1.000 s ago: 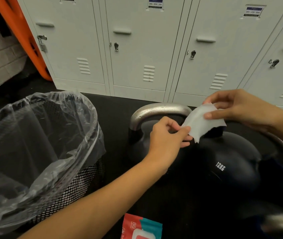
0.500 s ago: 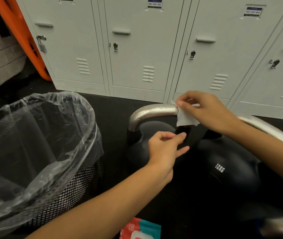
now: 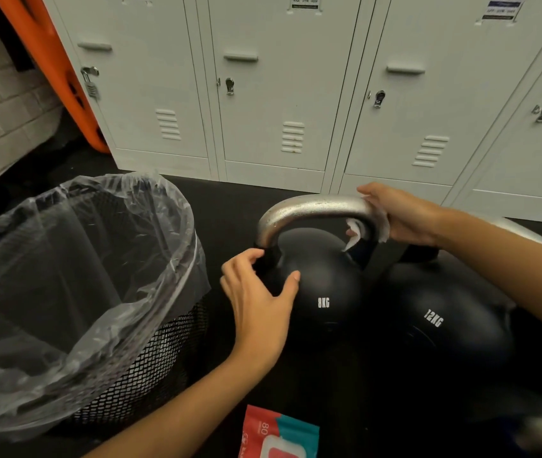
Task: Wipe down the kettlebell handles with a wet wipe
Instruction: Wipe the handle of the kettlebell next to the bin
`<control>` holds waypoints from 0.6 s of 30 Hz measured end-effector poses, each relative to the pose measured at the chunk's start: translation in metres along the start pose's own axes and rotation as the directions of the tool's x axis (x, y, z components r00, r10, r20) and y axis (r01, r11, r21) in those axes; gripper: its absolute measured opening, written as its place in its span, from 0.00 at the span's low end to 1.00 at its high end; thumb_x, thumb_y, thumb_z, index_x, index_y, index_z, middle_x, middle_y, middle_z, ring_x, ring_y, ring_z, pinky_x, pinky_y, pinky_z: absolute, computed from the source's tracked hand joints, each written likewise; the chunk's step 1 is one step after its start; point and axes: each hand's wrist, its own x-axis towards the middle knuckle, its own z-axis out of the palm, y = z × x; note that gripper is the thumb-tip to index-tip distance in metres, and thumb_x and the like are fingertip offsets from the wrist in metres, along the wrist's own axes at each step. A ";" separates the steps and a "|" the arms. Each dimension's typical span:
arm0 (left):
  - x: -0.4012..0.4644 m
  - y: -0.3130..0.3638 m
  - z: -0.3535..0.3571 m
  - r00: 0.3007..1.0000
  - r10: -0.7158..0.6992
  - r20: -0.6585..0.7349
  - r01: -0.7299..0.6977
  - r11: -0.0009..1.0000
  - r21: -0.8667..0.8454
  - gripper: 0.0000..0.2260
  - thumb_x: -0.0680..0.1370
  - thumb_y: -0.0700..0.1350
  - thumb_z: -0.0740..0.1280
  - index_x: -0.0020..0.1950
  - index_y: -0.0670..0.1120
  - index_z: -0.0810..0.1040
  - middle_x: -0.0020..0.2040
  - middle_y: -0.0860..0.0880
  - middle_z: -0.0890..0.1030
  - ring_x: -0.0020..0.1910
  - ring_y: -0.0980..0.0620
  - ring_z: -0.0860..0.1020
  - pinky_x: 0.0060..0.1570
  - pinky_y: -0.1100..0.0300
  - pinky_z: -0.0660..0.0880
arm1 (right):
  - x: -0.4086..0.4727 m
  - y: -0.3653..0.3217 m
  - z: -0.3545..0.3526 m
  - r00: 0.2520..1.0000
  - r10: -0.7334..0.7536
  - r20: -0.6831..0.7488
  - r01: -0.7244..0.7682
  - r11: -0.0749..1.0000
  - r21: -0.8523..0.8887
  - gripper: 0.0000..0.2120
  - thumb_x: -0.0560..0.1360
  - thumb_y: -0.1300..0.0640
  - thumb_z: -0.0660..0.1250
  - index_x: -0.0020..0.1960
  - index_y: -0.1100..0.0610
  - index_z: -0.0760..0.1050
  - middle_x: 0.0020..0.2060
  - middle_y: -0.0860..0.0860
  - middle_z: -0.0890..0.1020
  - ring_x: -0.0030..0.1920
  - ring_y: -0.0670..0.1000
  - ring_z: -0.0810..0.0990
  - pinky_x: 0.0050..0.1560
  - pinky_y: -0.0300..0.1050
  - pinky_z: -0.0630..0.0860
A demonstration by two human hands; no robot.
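Since half a second earlier, the right hand [image 3: 405,216] had wrapped the wet wipe [image 3: 382,228] around the 8KG kettlebell's silver handle [image 3: 312,208], while the left hand [image 3: 259,292], open and empty, reached the black body [image 3: 322,285].

The lined mesh bin [image 3: 74,292] stands close on the left of the 8KG kettlebell [image 3: 315,292], with only a narrow strip of dark floor [image 3: 230,206] between, filled by the left hand [image 3: 259,302]. The 12KG kettlebell [image 3: 441,322] presses against its right side. The lockers [image 3: 272,94] close the back. The wipes pack [image 3: 279,434] lies in front.
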 end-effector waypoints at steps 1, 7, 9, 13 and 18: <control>0.000 -0.004 0.000 0.999 -0.033 -0.008 0.033 0.999 0.024 0.26 0.70 0.47 0.76 0.61 0.53 0.65 0.59 0.54 0.62 0.59 0.54 0.63 0.61 0.63 0.63 | 0.003 -0.007 0.005 0.998 -0.031 -0.057 0.025 0.994 -0.111 0.24 0.83 0.47 0.49 0.45 0.62 0.75 0.38 0.62 0.79 0.42 0.58 0.76 0.52 0.49 0.72; 0.001 -0.015 0.003 0.975 -0.116 0.190 0.099 0.990 0.096 0.48 0.67 0.55 0.77 0.78 0.49 0.51 0.75 0.48 0.54 0.73 0.51 0.54 0.71 0.55 0.55 | 0.008 0.004 0.014 0.953 -0.154 -0.261 0.128 0.985 -0.112 0.19 0.80 0.48 0.53 0.45 0.59 0.76 0.37 0.57 0.81 0.42 0.54 0.78 0.61 0.54 0.73; 0.001 -0.016 0.004 0.952 -0.140 0.271 0.119 0.988 0.094 0.51 0.67 0.57 0.77 0.79 0.50 0.46 0.77 0.49 0.52 0.75 0.50 0.51 0.73 0.52 0.55 | 0.006 0.017 0.012 0.959 -0.050 -0.277 0.096 0.983 0.155 0.17 0.80 0.53 0.53 0.45 0.62 0.75 0.32 0.56 0.81 0.38 0.55 0.80 0.58 0.54 0.76; 0.004 -0.018 0.004 0.921 -0.169 0.350 0.172 0.985 0.022 0.53 0.66 0.56 0.77 0.79 0.53 0.42 0.77 0.50 0.52 0.76 0.48 0.55 0.74 0.47 0.58 | -0.004 0.031 0.018 0.982 0.036 -0.185 0.029 0.940 0.339 0.22 0.80 0.58 0.46 0.39 0.65 0.75 0.29 0.58 0.81 0.38 0.55 0.79 0.51 0.47 0.76; 0.009 -0.021 0.006 0.930 -0.157 0.333 0.174 0.985 -0.019 0.51 0.65 0.51 0.80 0.77 0.51 0.50 0.73 0.48 0.57 0.73 0.49 0.60 0.67 0.57 0.61 | -0.001 0.035 0.021 0.916 0.287 -0.279 -0.088 0.823 0.561 0.18 0.81 0.58 0.51 0.53 0.66 0.77 0.46 0.60 0.84 0.49 0.56 0.82 0.51 0.51 0.78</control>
